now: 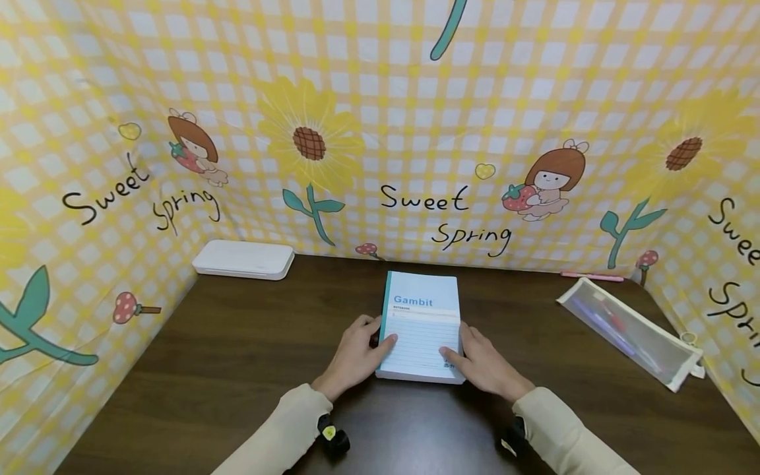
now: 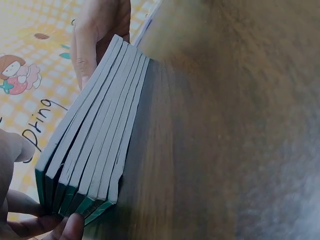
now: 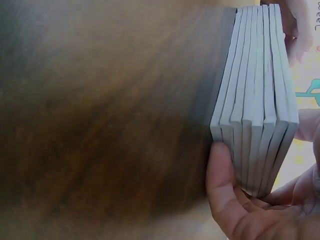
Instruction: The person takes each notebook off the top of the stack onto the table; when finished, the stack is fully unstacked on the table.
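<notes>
A stack of several thin notebooks (image 1: 423, 330) lies squared up at the middle of the dark table, the top one pale blue with "Gambit" on its cover. My left hand (image 1: 355, 353) grips the stack by its green spine side, thumb over the top cover. From the opposite side my right hand (image 1: 488, 361) holds the page edges, its thumb also on the cover. In the left wrist view the white page blocks (image 2: 100, 125) fan slightly apart, with left fingertips (image 2: 74, 227) at the spines. The right wrist view has a right finger (image 3: 220, 167) against the lower corner of the stack.
A white case (image 1: 243, 259) stands at the back left corner of the table. On the right lies a see-through zip pouch (image 1: 632, 333) with pens inside, and a pink pen (image 1: 592, 276) is behind it. Yellow checked cloth (image 1: 415, 152) walls off the back and sides.
</notes>
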A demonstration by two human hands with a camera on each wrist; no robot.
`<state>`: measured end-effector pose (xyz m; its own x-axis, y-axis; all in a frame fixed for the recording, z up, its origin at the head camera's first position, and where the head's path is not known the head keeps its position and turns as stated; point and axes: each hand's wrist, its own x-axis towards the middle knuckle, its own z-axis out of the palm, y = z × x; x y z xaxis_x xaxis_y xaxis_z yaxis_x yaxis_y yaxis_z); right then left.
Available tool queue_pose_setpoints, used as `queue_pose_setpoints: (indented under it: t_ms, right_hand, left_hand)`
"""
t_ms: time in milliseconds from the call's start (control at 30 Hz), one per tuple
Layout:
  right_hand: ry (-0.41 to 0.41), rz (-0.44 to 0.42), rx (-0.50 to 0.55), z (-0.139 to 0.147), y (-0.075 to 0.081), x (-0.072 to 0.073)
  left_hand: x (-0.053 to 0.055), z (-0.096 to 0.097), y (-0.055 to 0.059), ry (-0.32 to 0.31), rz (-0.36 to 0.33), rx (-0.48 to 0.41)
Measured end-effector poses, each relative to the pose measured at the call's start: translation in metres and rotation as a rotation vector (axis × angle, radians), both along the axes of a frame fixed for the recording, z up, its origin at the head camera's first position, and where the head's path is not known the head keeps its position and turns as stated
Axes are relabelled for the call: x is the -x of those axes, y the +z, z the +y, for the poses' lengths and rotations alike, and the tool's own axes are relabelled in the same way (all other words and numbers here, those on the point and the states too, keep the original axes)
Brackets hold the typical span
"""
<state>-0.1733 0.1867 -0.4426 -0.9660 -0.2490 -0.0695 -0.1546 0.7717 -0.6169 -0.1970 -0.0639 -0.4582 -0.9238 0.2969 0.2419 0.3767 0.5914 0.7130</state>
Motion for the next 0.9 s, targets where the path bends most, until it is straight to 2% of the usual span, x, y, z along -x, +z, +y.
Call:
queue_pose_setpoints:
  t_ms: [533,900]
  right_hand:
    - [0.002,0.008,-0.008,0.0032,-0.0031,0.0017]
    - [0.004,0.015,-0.011,0.0018,-0.0025,-0.0003]
  left_hand:
    - [0.0001,0.0009,-0.0001,0.008,-0.010,-0.033]
    - [-0.0004,0.0058,0.0070,0.099,-0.017,-0.141]
